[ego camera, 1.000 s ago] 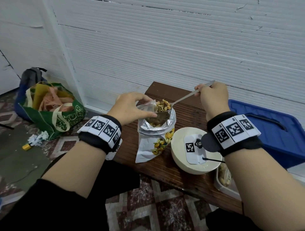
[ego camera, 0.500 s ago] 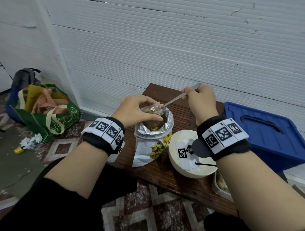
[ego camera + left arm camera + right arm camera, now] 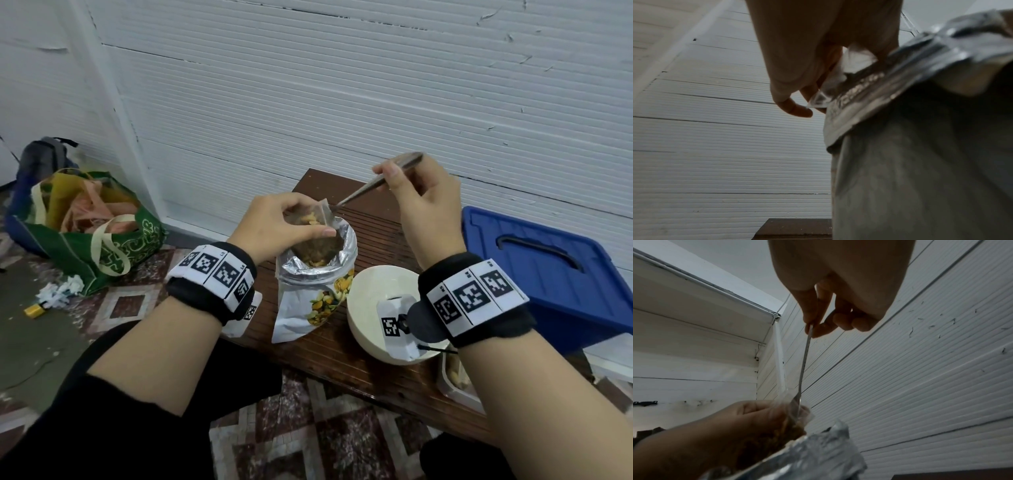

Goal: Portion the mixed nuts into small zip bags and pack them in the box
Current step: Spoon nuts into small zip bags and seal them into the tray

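Our left hand (image 3: pixel 274 226) pinches the rim of a small clear zip bag (image 3: pixel 317 236), holding it open just above the mouth of the foil nut pouch (image 3: pixel 318 284), which stands near the middle of the brown wooden table (image 3: pixel 370 359). Our right hand (image 3: pixel 421 202) grips the handle of a metal spoon (image 3: pixel 363 190), fingers curled round it, the bowl end dipped into the zip bag among the nuts. Beside the pouch, toward the table's near edge, sits a white bowl (image 3: pixel 373 291), with a plastic tub (image 3: pixel 455 380) at the near right corner. We see a blue box (image 3: pixel 548 267) just off the table's right edge and a green tote bag (image 3: pixel 102 240) on the floor to the left.
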`<act>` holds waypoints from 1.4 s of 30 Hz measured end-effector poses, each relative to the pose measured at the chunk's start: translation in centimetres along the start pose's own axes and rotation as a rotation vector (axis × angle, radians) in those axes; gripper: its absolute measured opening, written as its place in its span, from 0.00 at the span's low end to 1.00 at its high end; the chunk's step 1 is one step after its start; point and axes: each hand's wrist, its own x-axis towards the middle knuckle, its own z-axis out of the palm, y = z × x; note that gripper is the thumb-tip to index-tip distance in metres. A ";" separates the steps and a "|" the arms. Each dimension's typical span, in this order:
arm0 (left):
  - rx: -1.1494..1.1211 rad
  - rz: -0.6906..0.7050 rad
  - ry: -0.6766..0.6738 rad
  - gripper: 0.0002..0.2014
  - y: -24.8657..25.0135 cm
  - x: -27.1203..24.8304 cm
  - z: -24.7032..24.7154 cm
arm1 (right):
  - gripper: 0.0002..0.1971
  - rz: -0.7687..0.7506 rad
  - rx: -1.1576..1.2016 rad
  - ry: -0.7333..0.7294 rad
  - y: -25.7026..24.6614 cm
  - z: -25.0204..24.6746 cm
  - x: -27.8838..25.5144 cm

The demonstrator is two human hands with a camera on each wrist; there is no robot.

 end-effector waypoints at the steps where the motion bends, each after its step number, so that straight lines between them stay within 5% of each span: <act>1: -0.017 -0.005 0.024 0.12 0.0 0.0 -0.1 | 0.07 -0.029 0.015 0.040 -0.1 -0.3 0.0; 8: -0.112 0.000 0.074 0.21 -1.0 -0.1 -1.5 | 0.06 0.006 0.010 0.279 0.6 -1.6 0.1; 11: -0.103 -0.003 0.002 0.20 -1.2 0.0 -2.1 | 0.07 0.006 -0.139 0.109 1.0 -0.8 -0.6; 17: -0.098 0.023 -0.129 0.22 -1.4 0.1 -2.3 | 0.08 -0.304 -0.562 -0.249 2.5 1.8 -2.8; 20: -0.071 0.027 -0.172 0.23 -1.4 -0.1 -2.4 | 0.08 -0.323 -0.641 -0.340 3.4 2.7 -4.0; 33: -0.035 0.000 -0.114 0.20 -1.4 -0.2 -2.2 | 0.11 0.363 -0.230 0.008 3.0 2.1 -2.4; 42: -0.040 -0.036 -0.075 0.28 -1.4 -0.4 -2.9 | 0.12 0.568 -0.082 0.146 3.0 0.0 -0.6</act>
